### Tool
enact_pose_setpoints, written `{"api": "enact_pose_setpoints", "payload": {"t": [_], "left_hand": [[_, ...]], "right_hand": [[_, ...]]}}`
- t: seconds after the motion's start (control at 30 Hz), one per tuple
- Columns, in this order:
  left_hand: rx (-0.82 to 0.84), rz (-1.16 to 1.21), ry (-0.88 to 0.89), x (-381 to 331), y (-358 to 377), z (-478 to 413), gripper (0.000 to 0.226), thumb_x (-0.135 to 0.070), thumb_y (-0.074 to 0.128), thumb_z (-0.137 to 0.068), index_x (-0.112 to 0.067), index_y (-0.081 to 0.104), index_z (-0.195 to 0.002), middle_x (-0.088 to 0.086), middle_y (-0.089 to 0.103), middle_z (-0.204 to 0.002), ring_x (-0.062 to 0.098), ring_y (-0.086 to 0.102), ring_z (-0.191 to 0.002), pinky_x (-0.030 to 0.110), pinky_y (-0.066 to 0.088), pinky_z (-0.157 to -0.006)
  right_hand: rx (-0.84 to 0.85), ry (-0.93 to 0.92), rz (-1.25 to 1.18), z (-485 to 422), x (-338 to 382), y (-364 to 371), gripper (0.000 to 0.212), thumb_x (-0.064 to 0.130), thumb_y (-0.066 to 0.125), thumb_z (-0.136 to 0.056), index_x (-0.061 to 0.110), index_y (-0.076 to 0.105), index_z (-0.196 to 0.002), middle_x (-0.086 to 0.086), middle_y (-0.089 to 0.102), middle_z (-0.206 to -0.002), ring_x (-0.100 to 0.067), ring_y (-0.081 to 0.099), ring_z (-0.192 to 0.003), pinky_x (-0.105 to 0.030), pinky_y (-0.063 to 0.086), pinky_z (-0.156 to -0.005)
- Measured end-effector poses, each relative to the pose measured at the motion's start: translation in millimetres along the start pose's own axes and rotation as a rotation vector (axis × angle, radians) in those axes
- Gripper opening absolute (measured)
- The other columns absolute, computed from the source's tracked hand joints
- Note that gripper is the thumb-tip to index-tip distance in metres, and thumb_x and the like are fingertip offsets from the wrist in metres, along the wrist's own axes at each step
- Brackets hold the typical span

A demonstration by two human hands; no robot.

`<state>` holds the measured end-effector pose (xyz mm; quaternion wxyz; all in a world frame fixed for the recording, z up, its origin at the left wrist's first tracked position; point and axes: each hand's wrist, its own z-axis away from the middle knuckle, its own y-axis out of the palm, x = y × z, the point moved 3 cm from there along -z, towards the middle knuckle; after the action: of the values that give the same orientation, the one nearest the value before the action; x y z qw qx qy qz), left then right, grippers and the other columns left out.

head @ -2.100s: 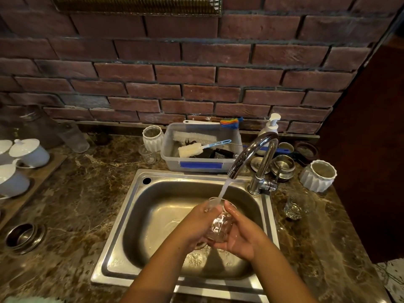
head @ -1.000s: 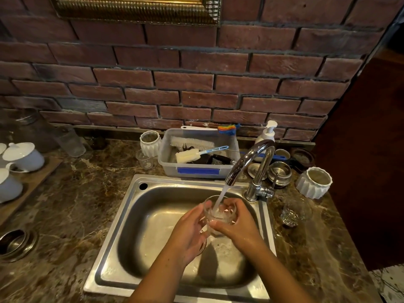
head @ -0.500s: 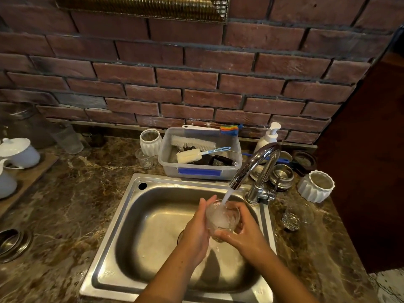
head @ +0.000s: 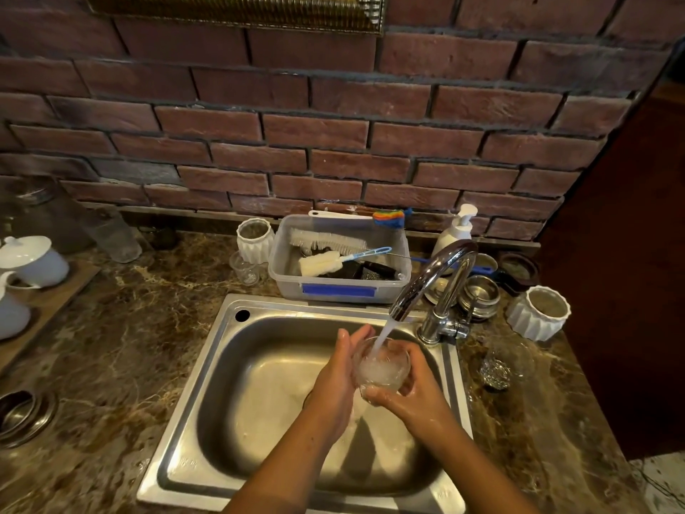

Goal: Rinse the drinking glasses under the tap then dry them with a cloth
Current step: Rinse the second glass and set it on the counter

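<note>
Lower centre, over the sink (head: 230, 328), the glass (head: 381, 369) sits under the running tap (head: 437, 268). The right hand (head: 411, 398) curls round it; the left hand (head: 337, 376) lies flat alongside, hiding its base.

Light is dim and warm, falling from above and beyond the right grip (head: 407, 398), so the forearms throw long dark shadows onto the floor of the sink (head: 296, 306) just nearer than it. Glare streaks the chrome tap (head: 433, 276) right above the grip, and the water in the glass (head: 381, 365) it holds burns out white, while the table (head: 129, 346) far left of the grip sinks into murk around a soft, blurred jar (head: 40, 217). Wide-angle bending curves the brick wall (head: 333, 135) behind the grip, strongest at the edges, and the far right is near black.
</note>
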<state>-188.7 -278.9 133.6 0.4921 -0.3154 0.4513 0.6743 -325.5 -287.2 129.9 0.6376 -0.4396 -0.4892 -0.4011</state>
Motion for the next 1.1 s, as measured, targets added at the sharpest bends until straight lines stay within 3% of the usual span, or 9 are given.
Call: {"api": "enact_pose_setpoints", "payload": {"t": [0.13, 0.23, 0.37, 0.47, 0.57, 0.7, 0.83, 0.97, 1.1], "left_hand": [[-0.006, -0.005, -0.008, 4.5, -1.7, -1.8, 0.056, -0.058, 0.019, -0.104, -0.036, 0.053, -0.143, -0.002, 0.061, -0.143, 0.019, 0.056, -0.133, 0.044, 0.044, -0.113], [-0.001, -0.004, -0.011, 3.0, -5.6, -4.2, 0.055, -0.055, 0.018, -0.105, -0.034, 0.054, -0.142, -0.002, 0.06, -0.143, 0.016, 0.057, -0.13, 0.029, 0.05, -0.095], [-0.001, -0.016, 0.005, -3.0, -10.6, -5.8, 0.056, -0.055, 0.02, -0.104, -0.03, 0.051, -0.144, -0.004, 0.058, -0.146, 0.018, 0.057, -0.131, 0.032, 0.053, -0.096], [0.016, -0.082, 0.001, -3.9, -13.4, -4.7, 0.063, -0.061, 0.024, -0.099, -0.031, 0.044, -0.15, -0.004, 0.057, -0.148, 0.019, 0.057, -0.132, 0.035, 0.053, -0.1], [0.012, -0.208, -0.016, 1.5, -14.3, -1.5, 0.068, -0.068, 0.032, -0.089, -0.038, 0.043, -0.149, -0.003, 0.058, -0.145, 0.014, 0.06, -0.123, 0.028, 0.053, -0.089], [-0.041, -0.168, -0.119, 20.2, -16.9, 9.3, 0.044, -0.069, 0.038, -0.087, -0.048, 0.07, -0.111, -0.006, 0.077, -0.111, 0.013, 0.076, -0.098, 0.028, 0.061, -0.077], [-0.076, -0.133, -0.226, 36.9, -19.7, 24.5, 0.053, -0.06, 0.037, -0.1, -0.024, 0.068, -0.125, 0.01, 0.076, -0.116, 0.028, 0.074, -0.107, 0.055, 0.054, -0.101], [-0.109, -0.085, -0.361, 56.8, -23.3, 38.2, 0.056, -0.061, 0.039, -0.101, -0.022, 0.059, -0.135, 0.015, 0.075, -0.118, 0.033, 0.072, -0.109, 0.055, 0.053, -0.102], [-0.116, -0.031, -0.448, 72.0, -26.5, 45.3, 0.062, -0.065, 0.04, -0.099, -0.017, 0.06, -0.134, 0.018, 0.078, -0.108, 0.035, 0.075, -0.1, 0.047, 0.06, -0.09]], "right_hand": [[0.015, -0.002, 0.015, -1.4, 0.3, 0.3, 0.07, 0.035, 0.091, -0.065, 0.055, 0.049, -0.118, 0.026, 0.061, -0.121, 0.0, 0.06, -0.117, -0.021, 0.054, -0.092], [0.015, 0.022, -0.014, -3.1, -0.8, 1.6, 0.072, 0.04, 0.09, -0.063, 0.053, 0.05, -0.12, 0.021, 0.062, -0.124, -0.002, 0.06, -0.118, -0.027, 0.054, -0.096], [0.078, 0.102, 0.053, -0.1, -3.6, 8.5, 0.067, 0.044, 0.086, -0.068, 0.05, 0.049, -0.123, 0.022, 0.063, -0.121, -0.001, 0.062, -0.113, -0.021, 0.056, -0.089], [0.077, 0.207, -0.075, 3.2, -7.8, 13.4, 0.052, 0.034, 0.08, -0.081, 0.033, 0.057, -0.127, 0.009, 0.07, -0.119, -0.011, 0.067, -0.11, -0.033, 0.059, -0.09], [0.072, 0.327, -0.328, 11.2, -7.3, 21.7, 0.052, 0.042, 0.07, -0.079, 0.017, 0.064, -0.123, -0.007, 0.075, -0.112, -0.024, 0.072, -0.103, -0.048, 0.057, -0.094], [0.103, 0.441, -0.494, 22.7, -12.5, 31.5, 0.047, 0.04, 0.061, -0.086, 0.014, 0.064, -0.125, -0.016, 0.073, -0.118, -0.033, 0.069, -0.111, -0.058, 0.051, -0.1], [0.119, 0.57, -0.518, 31.6, -27.9, 36.1, 0.049, 0.047, 0.06, -0.091, 0.013, 0.066, -0.125, -0.019, 0.073, -0.118, -0.036, 0.069, -0.112, -0.056, 0.053, -0.099], [0.169, 0.789, -0.446, 41.9, -39.5, 40.8, 0.061, 0.06, 0.065, -0.084, 0.012, 0.068, -0.122, -0.018, 0.075, -0.112, -0.035, 0.073, -0.104, -0.043, 0.062, -0.079], [0.217, 0.891, -0.411, 47.4, -50.3, 41.5, 0.079, 0.067, 0.074, -0.065, 0.007, 0.071, -0.116, -0.019, 0.075, -0.111, -0.035, 0.073, -0.104, -0.043, 0.06, -0.083]]}}
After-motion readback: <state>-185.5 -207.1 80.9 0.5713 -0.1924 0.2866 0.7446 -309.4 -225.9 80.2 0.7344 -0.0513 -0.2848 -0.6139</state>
